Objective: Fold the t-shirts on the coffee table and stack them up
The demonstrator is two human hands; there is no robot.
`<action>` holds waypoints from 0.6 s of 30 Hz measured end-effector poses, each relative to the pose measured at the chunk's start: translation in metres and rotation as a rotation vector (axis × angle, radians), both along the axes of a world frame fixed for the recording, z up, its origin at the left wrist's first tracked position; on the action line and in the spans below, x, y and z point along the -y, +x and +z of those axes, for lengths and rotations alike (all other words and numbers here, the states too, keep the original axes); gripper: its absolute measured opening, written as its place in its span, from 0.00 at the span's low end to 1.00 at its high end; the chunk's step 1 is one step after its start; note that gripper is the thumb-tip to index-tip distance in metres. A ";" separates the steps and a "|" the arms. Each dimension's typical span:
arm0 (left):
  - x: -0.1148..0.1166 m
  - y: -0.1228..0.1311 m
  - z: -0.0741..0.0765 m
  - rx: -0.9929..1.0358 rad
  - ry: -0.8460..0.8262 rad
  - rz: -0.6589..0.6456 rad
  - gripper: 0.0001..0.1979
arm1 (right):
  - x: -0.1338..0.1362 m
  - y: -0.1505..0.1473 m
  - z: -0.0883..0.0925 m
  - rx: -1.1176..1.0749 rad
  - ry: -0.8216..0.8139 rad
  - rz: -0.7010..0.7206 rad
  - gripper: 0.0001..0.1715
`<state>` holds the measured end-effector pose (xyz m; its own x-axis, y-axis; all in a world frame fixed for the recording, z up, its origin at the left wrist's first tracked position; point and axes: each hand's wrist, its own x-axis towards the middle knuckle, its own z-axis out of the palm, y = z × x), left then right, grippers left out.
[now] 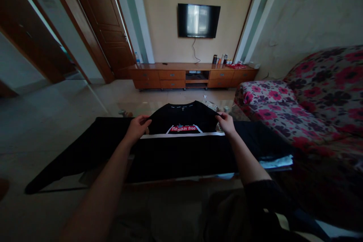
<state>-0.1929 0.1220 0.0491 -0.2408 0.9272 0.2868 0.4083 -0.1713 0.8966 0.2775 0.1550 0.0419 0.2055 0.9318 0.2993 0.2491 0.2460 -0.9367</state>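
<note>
A black T-shirt (181, 147) with a red "Remain free" print and a white stripe lies spread flat in front of me, collar away from me. My left hand (138, 126) pinches the cloth at the shirt's left shoulder. My right hand (226, 123) pinches the cloth at its right shoulder. Both hands have their fingers closed on the fabric. The shirt's left sleeve stretches far out to the left.
The shirt lies on a low glass table (136, 107). White folded cloth (276, 162) shows under the shirt at the right. A flowered sofa (312, 98) stands to the right. A wooden TV cabinet (193, 75) and wall television (198, 20) are ahead; a wooden door (104, 22) is at left.
</note>
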 end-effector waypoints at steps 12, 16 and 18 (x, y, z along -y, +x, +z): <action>0.144 -0.044 -0.072 -0.534 -0.298 -0.384 0.10 | 0.130 0.079 -0.052 0.608 -0.548 0.176 0.15; 0.145 -0.033 -0.077 -0.620 -0.386 -0.253 0.14 | 0.123 0.075 -0.066 0.693 -0.565 0.120 0.15; 0.139 -0.028 -0.077 -0.619 -0.421 -0.151 0.14 | 0.118 0.073 -0.072 0.710 -0.568 0.069 0.17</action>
<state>-0.2213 -0.0168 -0.0282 -0.0131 0.9983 -0.0572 0.8567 0.0407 0.5141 0.3503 0.0372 -0.0305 0.0863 0.9810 -0.1739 0.8151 -0.1699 -0.5538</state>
